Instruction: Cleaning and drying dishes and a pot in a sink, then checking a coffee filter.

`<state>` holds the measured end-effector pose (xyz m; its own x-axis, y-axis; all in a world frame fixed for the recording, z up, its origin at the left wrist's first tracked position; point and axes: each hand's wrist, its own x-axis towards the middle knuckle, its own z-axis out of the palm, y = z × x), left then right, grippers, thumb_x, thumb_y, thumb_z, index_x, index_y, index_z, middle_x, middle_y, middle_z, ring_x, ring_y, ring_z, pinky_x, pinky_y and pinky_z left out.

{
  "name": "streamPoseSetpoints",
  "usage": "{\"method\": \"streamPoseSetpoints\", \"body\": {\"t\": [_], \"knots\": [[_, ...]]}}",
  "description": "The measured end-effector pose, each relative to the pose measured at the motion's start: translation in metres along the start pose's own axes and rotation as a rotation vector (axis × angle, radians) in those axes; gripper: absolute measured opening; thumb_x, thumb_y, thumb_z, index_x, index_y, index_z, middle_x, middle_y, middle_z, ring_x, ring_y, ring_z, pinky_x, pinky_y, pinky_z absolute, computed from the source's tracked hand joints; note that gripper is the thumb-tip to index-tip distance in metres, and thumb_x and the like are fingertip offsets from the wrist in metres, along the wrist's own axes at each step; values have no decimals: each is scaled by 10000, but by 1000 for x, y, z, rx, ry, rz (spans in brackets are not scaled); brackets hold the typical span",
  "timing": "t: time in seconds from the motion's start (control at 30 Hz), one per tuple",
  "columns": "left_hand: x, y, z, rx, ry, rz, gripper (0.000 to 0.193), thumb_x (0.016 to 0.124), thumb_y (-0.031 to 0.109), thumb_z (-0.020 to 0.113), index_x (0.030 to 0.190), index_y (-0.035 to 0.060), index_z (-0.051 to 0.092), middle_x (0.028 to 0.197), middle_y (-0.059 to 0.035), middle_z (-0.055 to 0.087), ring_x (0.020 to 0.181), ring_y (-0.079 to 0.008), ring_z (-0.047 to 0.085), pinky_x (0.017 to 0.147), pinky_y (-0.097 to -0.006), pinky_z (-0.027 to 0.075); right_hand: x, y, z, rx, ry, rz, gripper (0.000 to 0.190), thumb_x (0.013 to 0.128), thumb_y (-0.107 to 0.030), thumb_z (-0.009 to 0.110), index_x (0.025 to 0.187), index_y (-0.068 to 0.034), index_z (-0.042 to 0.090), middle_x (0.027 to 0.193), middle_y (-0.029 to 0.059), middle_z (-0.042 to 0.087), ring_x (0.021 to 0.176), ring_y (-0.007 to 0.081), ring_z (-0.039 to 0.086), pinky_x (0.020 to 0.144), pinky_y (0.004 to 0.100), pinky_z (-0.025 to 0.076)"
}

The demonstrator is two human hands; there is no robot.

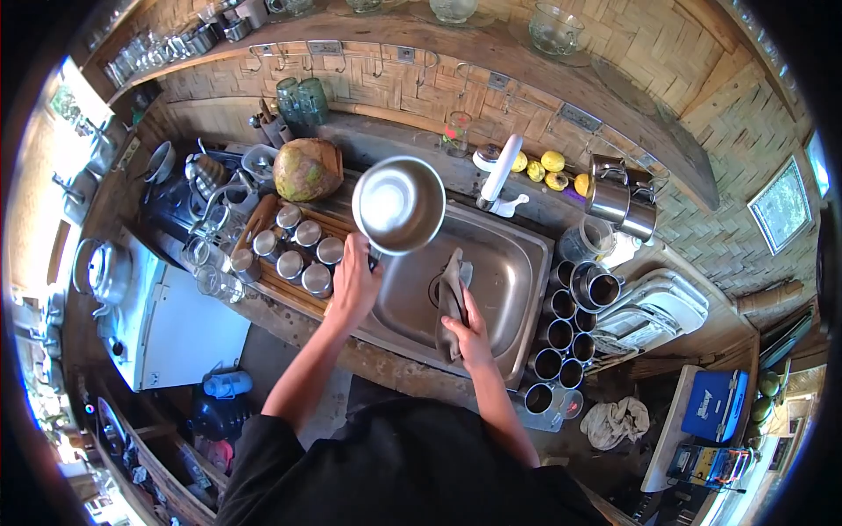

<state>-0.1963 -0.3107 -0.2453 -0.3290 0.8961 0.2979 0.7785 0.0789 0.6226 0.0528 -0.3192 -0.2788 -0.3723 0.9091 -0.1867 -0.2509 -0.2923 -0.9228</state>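
My left hand (357, 281) grips the handle of a stainless steel saucepan (399, 205), whose shiny inside faces up at me. The pan hangs over the upper left corner of a metal sink (536, 289). In my right hand (471, 334) is a grey-brown cloth (450, 309), bunched and hanging over the basin, away from the pan. Left of my left hand, several metal cups (289, 265) stand bottom-up on a slatted wooden rack (276, 287). A white faucet (501, 172) rises behind the sink.
Several upright metal mugs (560, 334) crowd the counter right of the sink. A coconut (306, 169) sits behind the cups, and glass jars (217, 279) stand near the counter's front left. Yellow fruits (552, 161) line the back ledge. Overhead runs a wooden shelf (395, 33) with hooks and glassware.
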Motion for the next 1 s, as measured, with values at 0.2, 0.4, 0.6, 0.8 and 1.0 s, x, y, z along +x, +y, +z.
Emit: {"method": "streamPoseSetpoints", "body": {"t": [0.2,0.4,0.6,0.8,1.0], "knots": [[-63,12,6,-71,77,19,534,864,122,759,1289,34,449,1082,-220,563,898,-440,646,715,-523,539,1,-32,29,-363,-33,-252,751,871,68,595,1570,-40,343,1614,169,355,1496,281,344,1208,380,290],[-87,15,10,-19,-23,-70,464,934,107,664,1334,35,439,1122,-234,507,864,-479,625,649,-562,522,16,-60,47,-852,-44,-511,743,833,27,610,1526,-182,439,1613,240,315,1437,451,386,1122,479,435],[-75,21,-6,67,11,-16,631,949,87,618,1515,49,342,1168,-208,509,731,-434,660,604,-522,556,9,-64,49,-783,74,-516,687,820,58,560,1484,-102,495,1599,245,355,1452,420,398,1171,448,371],[-58,25,-22,228,4,63,789,818,-35,655,1554,60,385,1206,-130,490,815,-327,685,637,-435,571,-9,-36,34,-803,116,-492,704,810,30,593,1492,-103,478,1577,282,362,1432,467,392,1154,485,394],[-57,2,-28,275,93,186,788,712,-60,683,1461,134,536,1229,-100,501,868,-287,685,660,-402,572,-30,-26,26,-759,170,-379,685,831,64,576,1492,-83,473,1607,258,329,1476,411,363,1184,437,356]]}}
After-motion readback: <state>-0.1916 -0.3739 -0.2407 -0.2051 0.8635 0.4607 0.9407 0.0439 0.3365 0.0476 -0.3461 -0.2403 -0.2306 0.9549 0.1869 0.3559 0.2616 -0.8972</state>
